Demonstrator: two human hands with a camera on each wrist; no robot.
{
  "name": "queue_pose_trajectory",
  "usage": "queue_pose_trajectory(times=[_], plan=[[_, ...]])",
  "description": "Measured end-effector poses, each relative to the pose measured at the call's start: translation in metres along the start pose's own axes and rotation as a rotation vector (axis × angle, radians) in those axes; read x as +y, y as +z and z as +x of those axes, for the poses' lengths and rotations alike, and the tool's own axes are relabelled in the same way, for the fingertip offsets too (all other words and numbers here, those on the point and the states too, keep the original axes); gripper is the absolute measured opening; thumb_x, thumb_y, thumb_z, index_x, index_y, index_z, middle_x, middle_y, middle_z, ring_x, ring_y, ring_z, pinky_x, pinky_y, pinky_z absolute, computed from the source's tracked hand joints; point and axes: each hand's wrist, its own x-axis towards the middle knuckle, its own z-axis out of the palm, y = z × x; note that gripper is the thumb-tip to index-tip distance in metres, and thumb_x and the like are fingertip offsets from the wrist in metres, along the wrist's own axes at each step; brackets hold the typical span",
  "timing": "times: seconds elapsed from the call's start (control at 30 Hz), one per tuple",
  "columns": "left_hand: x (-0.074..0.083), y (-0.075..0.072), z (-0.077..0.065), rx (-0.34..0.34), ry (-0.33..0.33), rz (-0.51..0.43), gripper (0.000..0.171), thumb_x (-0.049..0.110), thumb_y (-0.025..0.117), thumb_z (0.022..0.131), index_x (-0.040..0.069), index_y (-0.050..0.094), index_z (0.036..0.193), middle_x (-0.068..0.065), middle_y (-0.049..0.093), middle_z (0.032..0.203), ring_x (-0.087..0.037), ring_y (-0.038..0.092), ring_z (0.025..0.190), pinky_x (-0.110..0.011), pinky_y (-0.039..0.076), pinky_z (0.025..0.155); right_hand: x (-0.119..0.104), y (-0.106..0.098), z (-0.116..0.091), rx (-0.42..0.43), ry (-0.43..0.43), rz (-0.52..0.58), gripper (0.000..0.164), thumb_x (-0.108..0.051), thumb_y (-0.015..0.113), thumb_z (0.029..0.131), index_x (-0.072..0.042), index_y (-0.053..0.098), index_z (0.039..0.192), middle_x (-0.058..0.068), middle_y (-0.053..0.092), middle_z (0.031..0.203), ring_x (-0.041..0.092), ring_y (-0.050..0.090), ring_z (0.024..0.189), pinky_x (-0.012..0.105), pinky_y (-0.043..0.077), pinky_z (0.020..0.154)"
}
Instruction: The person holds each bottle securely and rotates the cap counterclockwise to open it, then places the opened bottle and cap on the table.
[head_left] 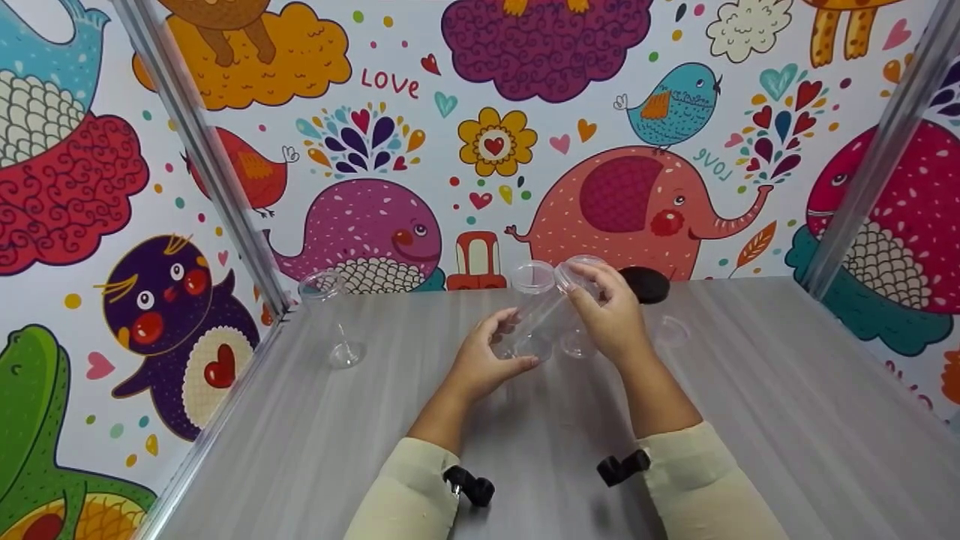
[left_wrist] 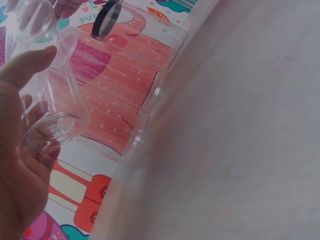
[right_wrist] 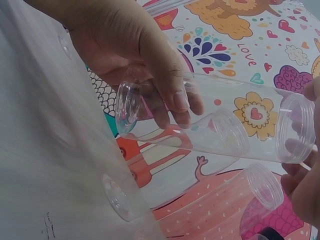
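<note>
Two hands [head_left: 484, 358] [head_left: 611, 311] hold one jar [right_wrist: 225, 106]; four others [head_left: 330, 319] [head_left: 534, 280] [head_left: 577, 345] [head_left: 670, 330] stand.

Cartoon-animal wall [head_left: 559, 112] behind a grey table [head_left: 540, 435]

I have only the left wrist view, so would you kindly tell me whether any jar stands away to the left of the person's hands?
Observer: Yes, the head view shows a lone clear jar standing on the table, left of the left hand and the held jar.
Operator: Thank you; is there anything black on top of that lone one?
Observer: No, its top is clear, with nothing black on it.
Operator: And what covers the forearms, please?
Observer: Cream sleeves, seen in the head view.
</note>
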Motion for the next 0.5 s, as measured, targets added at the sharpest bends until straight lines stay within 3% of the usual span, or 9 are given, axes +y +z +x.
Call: queue_pose_trajectory(times=[0.13, 0.3, 0.5], plan=[[-0.0003, -0.0003, 0.0007, -0.001, 0.008, -0.005, 0.091, 0.057, 0.093, 0.076, 0.036, 0.052, 0.154, 0.001, 0.060, 0.152, -0.027, 0.057, 0.141, -0.060, 0.049, 0.119, -0.0013, 0.0010, -0.0006, -0.010, -0.039, 0.046, 0.039, -0.012, 0.062, 0.100, -0.017, 0.074, 0.136, 0.002, 0.067, 0.145, 0.017, 0.056, 0.141, 0.032, 0.048, 0.115], [-0.0004, -0.0003, 0.0008, -0.004, 0.010, -0.007, 0.091, 0.055, 0.093, 0.076, 0.034, 0.051, 0.154, -0.006, 0.060, 0.153, -0.029, 0.057, 0.140, -0.061, 0.049, 0.119, -0.0021, 0.0013, -0.0025, -0.023, -0.054, 0.111, 0.046, -0.007, 0.052, 0.098, -0.015, 0.072, 0.139, 0.006, 0.065, 0.149, 0.022, 0.054, 0.145, 0.050, 0.043, 0.123], [0.0003, -0.0006, 0.0012, -0.009, -0.002, -0.011, 0.089, 0.053, 0.093, 0.076, 0.035, 0.052, 0.153, -0.002, 0.061, 0.152, -0.028, 0.056, 0.140, -0.062, 0.048, 0.119, -0.0015, 0.0008, -0.0033, -0.025, -0.051, 0.145, 0.047, -0.003, 0.046, 0.098, -0.014, 0.073, 0.135, 0.006, 0.065, 0.149, 0.023, 0.053, 0.146, 0.057, 0.038, 0.126]])
